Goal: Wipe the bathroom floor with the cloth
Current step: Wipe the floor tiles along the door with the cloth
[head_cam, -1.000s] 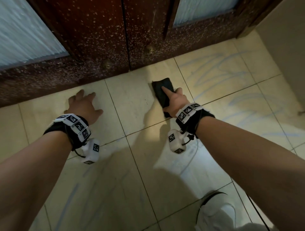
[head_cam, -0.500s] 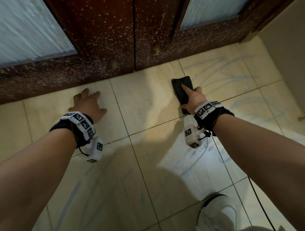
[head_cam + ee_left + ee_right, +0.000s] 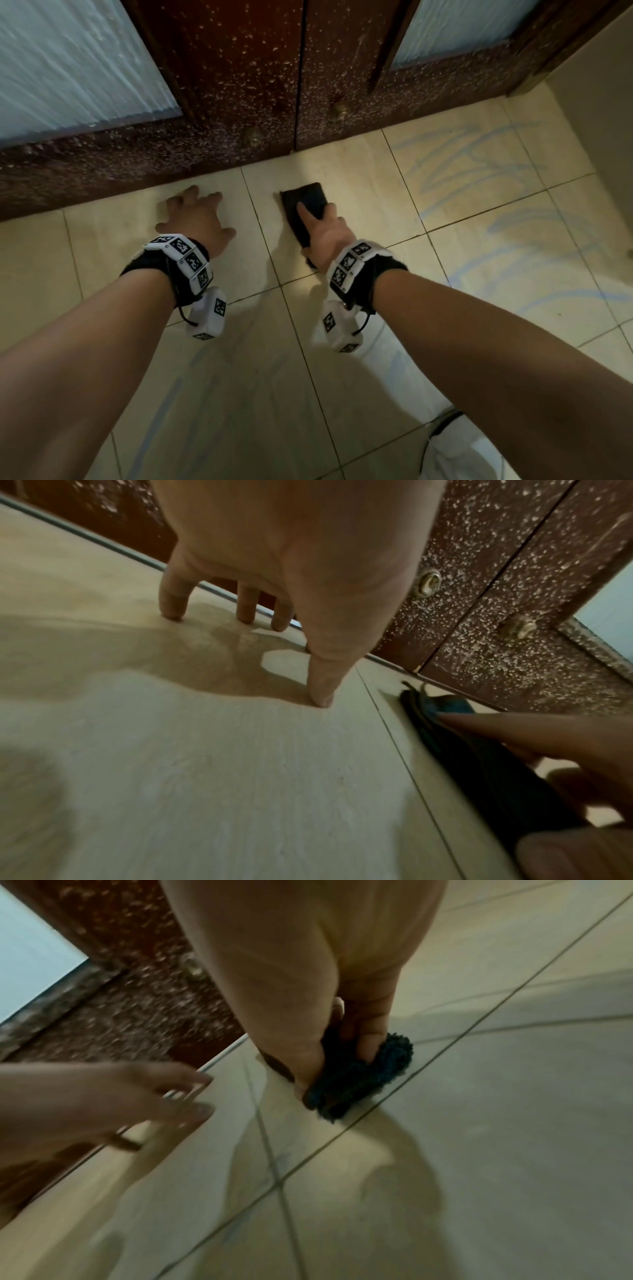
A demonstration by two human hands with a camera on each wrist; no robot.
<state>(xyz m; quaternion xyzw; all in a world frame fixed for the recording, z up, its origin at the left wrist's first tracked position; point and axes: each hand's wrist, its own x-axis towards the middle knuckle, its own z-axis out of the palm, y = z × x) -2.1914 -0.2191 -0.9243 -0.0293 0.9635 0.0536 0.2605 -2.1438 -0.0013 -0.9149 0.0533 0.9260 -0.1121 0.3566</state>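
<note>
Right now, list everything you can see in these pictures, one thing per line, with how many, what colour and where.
cloth: one, dark, folded flat on a floor tile near the doors, under the right hand.
floor tiles: many, beige with faint bluish streaks, across the whole floor.
doors: two, dark brown wood speckled white, along the top of the head view.
frosted glass panels: two, pale blue, one set in each door.
door knobs: two, brass-coloured, low on the doors.
shoe: one, white, bottom right.
wrist bands: two, black with white marker blocks.
left hand: fingertips braced on the tile.
right hand: grips the cloth, forefinger stretched along it.
</note>
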